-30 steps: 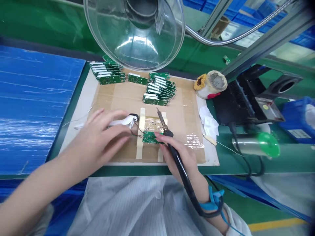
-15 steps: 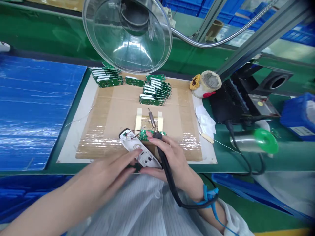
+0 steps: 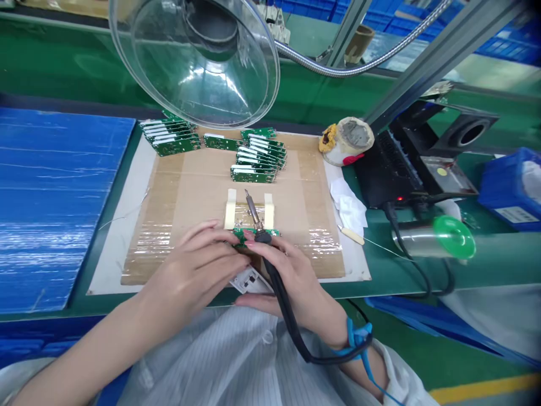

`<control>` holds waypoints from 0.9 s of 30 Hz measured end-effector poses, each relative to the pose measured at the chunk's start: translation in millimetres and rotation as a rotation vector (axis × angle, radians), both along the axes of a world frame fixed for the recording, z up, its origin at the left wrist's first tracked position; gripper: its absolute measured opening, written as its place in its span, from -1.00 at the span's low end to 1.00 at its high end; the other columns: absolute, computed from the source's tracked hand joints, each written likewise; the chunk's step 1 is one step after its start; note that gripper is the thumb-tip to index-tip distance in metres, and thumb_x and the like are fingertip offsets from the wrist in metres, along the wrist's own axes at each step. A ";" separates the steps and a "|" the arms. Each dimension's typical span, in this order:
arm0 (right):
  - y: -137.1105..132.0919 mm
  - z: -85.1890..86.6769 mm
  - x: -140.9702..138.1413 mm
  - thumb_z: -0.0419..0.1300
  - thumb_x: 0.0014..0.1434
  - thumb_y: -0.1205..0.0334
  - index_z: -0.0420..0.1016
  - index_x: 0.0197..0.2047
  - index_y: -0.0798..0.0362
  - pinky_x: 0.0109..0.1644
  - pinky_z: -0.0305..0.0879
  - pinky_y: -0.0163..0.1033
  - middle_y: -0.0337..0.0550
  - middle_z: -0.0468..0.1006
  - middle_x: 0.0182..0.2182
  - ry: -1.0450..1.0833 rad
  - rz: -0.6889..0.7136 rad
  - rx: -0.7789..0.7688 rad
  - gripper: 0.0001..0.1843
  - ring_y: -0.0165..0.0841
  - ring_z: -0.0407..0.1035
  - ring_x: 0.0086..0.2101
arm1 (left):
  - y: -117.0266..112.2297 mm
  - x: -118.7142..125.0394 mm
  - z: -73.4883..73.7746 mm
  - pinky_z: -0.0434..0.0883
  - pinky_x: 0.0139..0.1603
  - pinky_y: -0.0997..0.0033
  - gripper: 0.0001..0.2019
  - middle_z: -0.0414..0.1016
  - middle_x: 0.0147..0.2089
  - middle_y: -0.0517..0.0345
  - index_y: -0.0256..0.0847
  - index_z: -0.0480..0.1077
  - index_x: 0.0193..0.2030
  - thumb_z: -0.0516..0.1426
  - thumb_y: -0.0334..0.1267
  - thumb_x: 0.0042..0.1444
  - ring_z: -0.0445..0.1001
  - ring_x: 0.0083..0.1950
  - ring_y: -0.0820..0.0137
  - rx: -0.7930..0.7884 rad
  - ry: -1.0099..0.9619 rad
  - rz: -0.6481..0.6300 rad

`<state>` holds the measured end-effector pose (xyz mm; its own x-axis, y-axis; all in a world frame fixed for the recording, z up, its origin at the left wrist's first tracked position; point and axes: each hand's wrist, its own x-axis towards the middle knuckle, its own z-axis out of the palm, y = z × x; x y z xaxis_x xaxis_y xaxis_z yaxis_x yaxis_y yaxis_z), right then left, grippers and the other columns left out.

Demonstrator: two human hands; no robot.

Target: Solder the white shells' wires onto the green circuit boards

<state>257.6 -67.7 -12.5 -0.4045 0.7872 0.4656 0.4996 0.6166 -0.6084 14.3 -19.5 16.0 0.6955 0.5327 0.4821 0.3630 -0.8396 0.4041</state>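
A white plastic housing (image 3: 252, 280) lies slanted at the table's front edge, its upper part hidden beneath my left hand (image 3: 205, 262). My left fingers curl over it, with the fingertips by a green circuit board (image 3: 240, 234). In my right hand (image 3: 296, 270) rests a soldering iron (image 3: 255, 213), its metal tip pointing away from me. My right fingertips also touch the board, and the thumb lies against the housing's lower end. Beyond the board is a small fixture (image 3: 231, 210) with two cream-coloured strips.
Green circuit boards (image 3: 257, 159) stand in overlapping rows at the back. A clear lamp shade (image 3: 203, 84) hangs overhead. On the right are a decorated pot (image 3: 349, 141), white tissue (image 3: 349, 206), a wooden-handled tool (image 3: 351, 235), a solder spool (image 3: 439, 239) and a black station (image 3: 380, 169).
My left hand has moved forward over the housing, covering its upper end and reaching the board. My right hand still holds the soldering iron in about the same place. The view has shifted slightly.
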 end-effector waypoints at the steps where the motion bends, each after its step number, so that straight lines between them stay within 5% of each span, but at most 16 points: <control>1: -0.6 1.1 0.5 0.48 0.36 -0.12 0.11 0.65 -0.05 0.48 0.53 0.01 0.01 0.67 0.33 0.016 -0.005 -0.012 0.00 -0.13 0.57 0.32 | 1.1 0.6 -2.5 0.33 0.52 0.15 -0.84 0.75 -0.04 0.13 -0.21 0.56 0.07 0.13 -0.41 0.57 0.61 0.15 0.30 -0.001 -0.017 0.025; 4: -4.7 4.0 3.9 0.43 0.44 0.01 0.22 0.60 -0.17 0.35 0.64 -0.03 -0.08 0.68 0.32 0.116 -0.070 -0.080 -0.20 -0.16 0.63 0.25 | 1.1 5.1 -5.8 0.38 0.51 0.08 -0.87 0.76 -0.01 0.11 -0.21 0.56 0.10 0.20 -0.41 0.53 0.61 0.16 0.26 -0.009 -0.054 0.081; 7: -11.5 3.4 11.6 0.28 0.54 0.27 0.38 0.51 -0.24 0.07 0.74 -0.12 -0.22 0.82 0.02 0.271 -0.235 -0.068 -0.43 -0.25 0.76 -0.04 | -3.0 14.3 -3.6 0.48 0.41 0.05 -0.82 0.74 -0.02 0.13 -0.17 0.53 0.10 0.23 -0.48 0.48 0.60 0.18 0.22 -0.040 -0.075 0.145; 11: -20.0 -0.6 24.4 0.26 0.56 0.02 0.64 0.28 -0.15 -0.28 0.65 -0.05 -0.28 0.69 -0.44 0.354 -0.415 0.092 -0.67 -0.24 0.60 -0.45 | -8.6 27.7 -1.6 0.56 0.21 0.04 -0.85 0.63 -0.06 0.09 -0.15 0.50 -0.08 0.22 -0.51 0.42 0.60 0.09 0.20 -0.069 -0.074 0.287; 16: -24.7 -1.4 29.0 0.22 0.57 0.07 0.72 -0.02 -0.11 -0.47 0.44 -0.16 -0.29 0.60 -0.51 0.318 -0.450 0.108 -0.77 -0.34 0.46 -0.53 | -11.9 33.9 -7.0 0.52 0.16 -0.02 -0.87 0.54 0.00 0.01 -0.14 0.47 -0.13 0.21 -0.47 0.41 0.56 0.14 0.13 -0.052 -0.050 0.358; 27: -16.4 4.5 20.7 0.15 0.61 0.14 0.67 -0.06 -0.04 -0.51 0.37 -0.21 -0.28 0.70 -0.45 0.286 -0.371 0.176 -0.74 -0.40 0.44 -0.55 | -14.3 33.0 -10.6 0.47 0.18 -0.07 -0.88 0.53 0.03 -0.02 -0.15 0.44 -0.13 0.23 -0.46 0.39 0.54 0.14 0.11 -0.077 -0.055 0.363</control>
